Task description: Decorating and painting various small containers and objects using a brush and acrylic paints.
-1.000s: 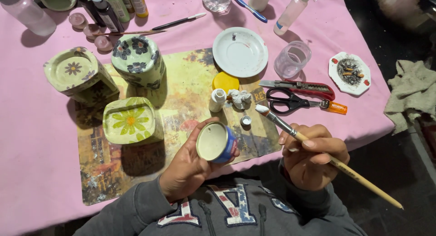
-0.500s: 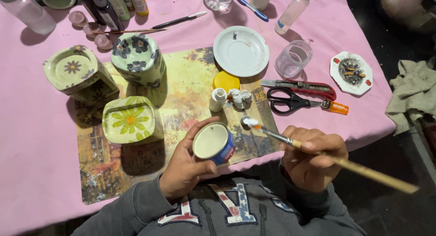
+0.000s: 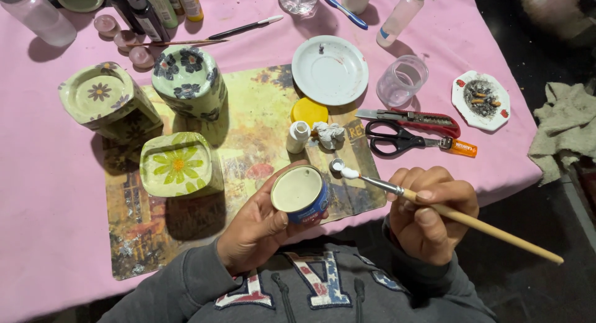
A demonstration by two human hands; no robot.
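One small round tin point(image 3: 300, 194), cream inside and blue outside, sits tilted in the closed left hand point(image 3: 257, 227) over the bench edge. Just right of it, the right hand point(image 3: 428, 214) pinches a paintbrush point(image 3: 453, 215) (white-loaded tip nearest the tin), its handle running away down-right.

Blue tin point(image 3: 300, 195) (cream base up), white-tipped paintbrush point(image 3: 456, 217)
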